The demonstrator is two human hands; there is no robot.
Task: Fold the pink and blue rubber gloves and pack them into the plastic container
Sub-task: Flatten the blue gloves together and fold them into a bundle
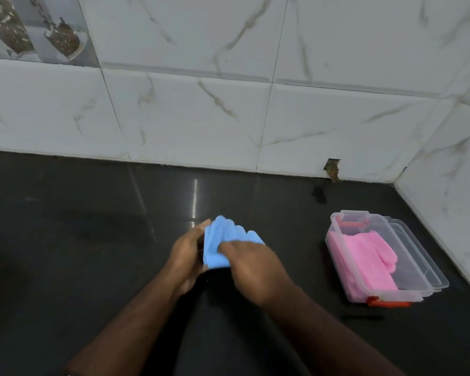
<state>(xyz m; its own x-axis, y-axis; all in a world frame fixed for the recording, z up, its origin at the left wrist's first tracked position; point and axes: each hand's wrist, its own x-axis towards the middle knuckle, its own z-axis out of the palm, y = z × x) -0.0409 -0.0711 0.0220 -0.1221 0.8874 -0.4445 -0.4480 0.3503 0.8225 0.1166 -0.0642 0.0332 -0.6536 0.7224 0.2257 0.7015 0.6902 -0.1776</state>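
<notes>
Folded blue rubber gloves [217, 244] are held between both hands over the middle of the black counter. My left hand [186, 256] grips the bundle from the left side, thumb up by its top edge. My right hand [251, 270] holds it from the right and covers its lower right part, so only the glove fingers and the left edge show. Pink gloves [364, 256] lie folded inside the clear plastic container [339, 270], which stands open at the right, about a hand's width from my right hand.
The container's clear lid [429, 264] lies under or beside it on the right, with an orange-red latch [385, 303] at its near end. A marble-tiled wall runs behind the black counter [92, 226] and turns a corner at the right.
</notes>
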